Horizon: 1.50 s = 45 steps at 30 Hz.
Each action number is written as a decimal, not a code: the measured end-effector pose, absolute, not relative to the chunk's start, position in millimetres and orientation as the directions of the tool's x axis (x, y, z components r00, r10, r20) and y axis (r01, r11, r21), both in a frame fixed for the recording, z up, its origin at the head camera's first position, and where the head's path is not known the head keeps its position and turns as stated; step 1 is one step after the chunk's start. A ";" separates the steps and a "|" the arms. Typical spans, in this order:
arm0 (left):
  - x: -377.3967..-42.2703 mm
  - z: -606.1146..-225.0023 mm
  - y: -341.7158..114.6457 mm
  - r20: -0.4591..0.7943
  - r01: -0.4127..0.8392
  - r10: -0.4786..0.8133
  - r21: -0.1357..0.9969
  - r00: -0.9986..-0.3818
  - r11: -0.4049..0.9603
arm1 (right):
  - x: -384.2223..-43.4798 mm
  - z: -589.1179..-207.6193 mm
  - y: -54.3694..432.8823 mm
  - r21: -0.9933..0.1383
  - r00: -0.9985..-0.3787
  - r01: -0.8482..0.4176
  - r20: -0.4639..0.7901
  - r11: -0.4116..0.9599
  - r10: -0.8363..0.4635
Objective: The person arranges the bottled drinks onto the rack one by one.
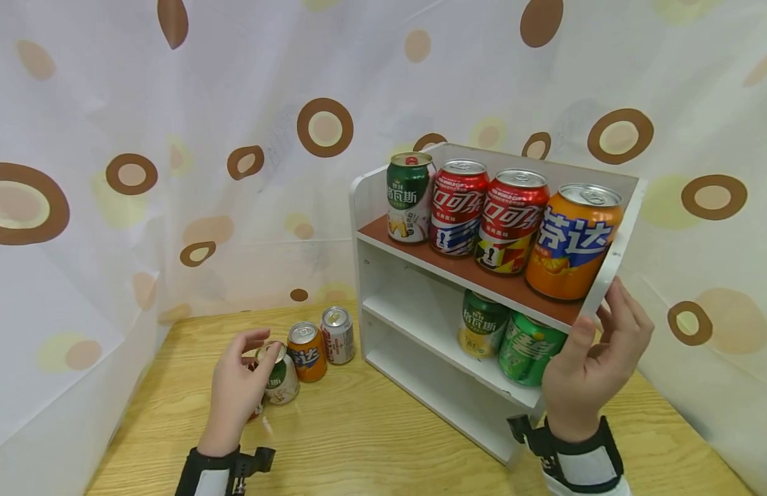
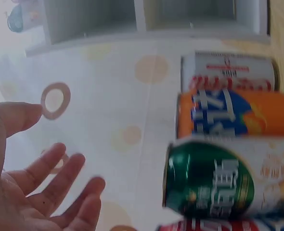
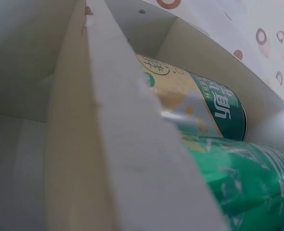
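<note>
My left hand is at the near end of a row of cans on the table. Its fingers are parted and loosely bent. In the left wrist view they hold nothing and are apart from the green-and-white drink can. An orange Fanta can and a silver cola can stand behind it; a red can is mostly hidden by the hand. My right hand holds the right side panel of the white shelf, thumb at the front edge, fingers along the outer side.
On the shelf's top level stand a green-and-white can, two red cola cans and a Fanta can. A green-and-gold can and a green Sprite can occupy the middle level. A patterned curtain hangs behind.
</note>
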<state>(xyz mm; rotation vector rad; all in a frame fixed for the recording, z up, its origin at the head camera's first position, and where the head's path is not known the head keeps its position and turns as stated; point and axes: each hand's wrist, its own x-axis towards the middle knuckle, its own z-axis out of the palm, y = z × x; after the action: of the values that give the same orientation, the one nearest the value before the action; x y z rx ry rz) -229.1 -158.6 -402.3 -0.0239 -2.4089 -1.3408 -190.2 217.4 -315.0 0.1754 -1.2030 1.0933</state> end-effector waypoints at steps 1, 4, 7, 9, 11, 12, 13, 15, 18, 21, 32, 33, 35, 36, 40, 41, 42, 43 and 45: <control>-228.9 -403.3 -161.5 0.353 0.196 -0.181 0.801 -0.918 0.566 | -190.1 -315.1 217.7 -0.417 -0.052 -0.749 0.811 0.514 0.583; -228.8 -406.3 -169.9 0.362 0.169 -0.201 0.769 -0.910 0.616 | -190.1 -315.3 218.2 -0.417 -0.050 -0.748 0.811 0.517 0.583; -230.0 -410.3 -178.1 0.320 0.118 -0.205 0.754 -0.925 0.646 | -190.1 -315.3 218.3 -0.415 -0.048 -0.750 0.811 0.515 0.583; -231.3 -413.4 -183.8 0.273 0.077 -0.200 0.749 -0.941 0.658 | -190.0 -315.3 218.1 -0.414 -0.048 -0.751 0.811 0.514 0.584; -233.1 -417.1 -190.5 0.228 0.050 -0.181 0.741 -0.957 0.670 | -190.0 -315.5 218.0 -0.415 -0.048 -0.751 0.810 0.513 0.584; -234.0 -418.7 -193.8 0.202 0.036 -0.169 0.737 -0.965 0.675 | -190.1 -315.7 218.0 -0.415 -0.049 -0.751 0.811 0.514 0.583; -234.9 -420.5 -197.2 0.174 0.021 -0.157 0.734 -0.972 0.679 | -190.2 -315.9 218.2 -0.415 -0.049 -0.751 0.811 0.514 0.584; -236.8 -424.1 -203.4 0.122 -0.001 -0.131 0.728 -0.984 0.686 | -190.9 -316.8 219.0 -0.417 -0.049 -0.748 0.811 0.516 0.583; -239.8 -429.8 -210.6 0.052 -0.033 -0.102 0.722 -0.993 0.691 | -192.2 -318.7 220.3 -0.417 -0.050 -0.747 0.812 0.518 0.581; -243.3 -435.6 -214.6 0.007 -0.053 -0.083 0.720 -0.997 0.692 | -193.4 -320.2 221.3 -0.414 -0.050 -0.746 0.816 0.522 0.576; -248.6 -445.9 -217.3 -0.011 -0.074 -0.097 0.734 -0.995 0.675 | -191.4 -317.6 219.4 -0.415 -0.049 -0.748 0.812 0.518 0.581; -248.5 -446.4 -217.3 -0.007 -0.075 -0.102 0.732 -0.995 0.677 | -191.1 -317.2 219.0 -0.417 -0.051 -0.747 0.812 0.517 0.581; -248.0 -446.9 -217.2 0.003 -0.075 -0.112 0.728 -0.994 0.681 | -190.7 -316.9 218.9 -0.419 -0.054 -0.745 0.813 0.519 0.579; -247.6 -447.0 -217.1 0.006 -0.077 -0.117 0.726 -0.993 0.684 | -190.6 -317.0 218.8 -0.419 -0.055 -0.745 0.813 0.518 0.579; -246.0 -446.6 -217.2 0.010 -0.086 -0.134 0.722 -0.991 0.687 | -190.7 -317.8 219.3 -0.423 -0.057 -0.743 0.812 0.519 0.580; -245.8 -446.7 -217.6 0.007 -0.088 -0.135 0.723 -0.991 0.686 | -190.7 -318.0 219.4 -0.424 -0.058 -0.742 0.812 0.519 0.580; -245.7 -446.8 -218.2 0.004 -0.089 -0.133 0.724 -0.991 0.684 | -190.6 -318.2 219.6 -0.425 -0.058 -0.741 0.812 0.520 0.580; -245.7 -446.9 -218.9 0.002 -0.089 -0.131 0.726 -0.991 0.682 | -190.6 -318.4 219.6 -0.426 -0.059 -0.740 0.812 0.520 0.581; -246.0 -447.6 -220.7 -0.007 -0.091 -0.125 0.727 -0.992 0.681 | -190.3 -318.5 219.6 -0.425 -0.060 -0.741 0.813 0.519 0.579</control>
<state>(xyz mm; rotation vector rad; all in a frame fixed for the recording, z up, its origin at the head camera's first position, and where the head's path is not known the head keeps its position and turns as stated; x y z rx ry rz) -246.0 -220.7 -447.6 0.1820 -2.8405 -1.2247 -190.3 219.6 -318.5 0.1671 -1.2196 1.0871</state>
